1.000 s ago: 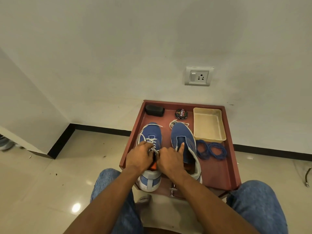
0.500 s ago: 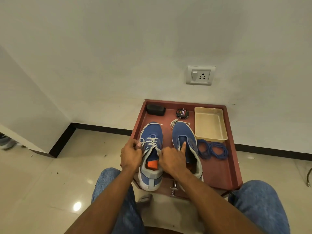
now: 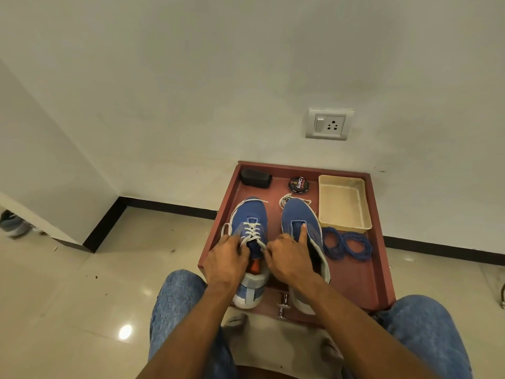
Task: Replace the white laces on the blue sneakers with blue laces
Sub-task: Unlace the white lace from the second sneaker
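Sneakers, blue fabric pair, toes toward wall on reddish-brown wooden tray (image 3: 378, 269). Left sneaker (image 3: 250, 214) still threaded with white lace (image 3: 252, 231); right sneaker (image 3: 300, 217) unlaced, removed white lace (image 3: 287, 199) bunched at its toe. Left hand (image 3: 225, 262) and right hand (image 3: 288, 259) each pinch lace end near collar; right index finger extended. Coiled blue laces (image 3: 347, 246) lie right of shoes. Tray against white wall, glossy tiled floor.

A reddish-brown rimmed tray (image 3: 378, 258) carries two blue sneakers (image 3: 250, 214) side by side. Behind them lie a black case (image 3: 255, 177), a polish tin (image 3: 299, 184) and a loose white lace (image 3: 285, 199). At the right sit a cream tub (image 3: 343, 203) and, just in front of it, coiled blue laces (image 3: 347, 246).
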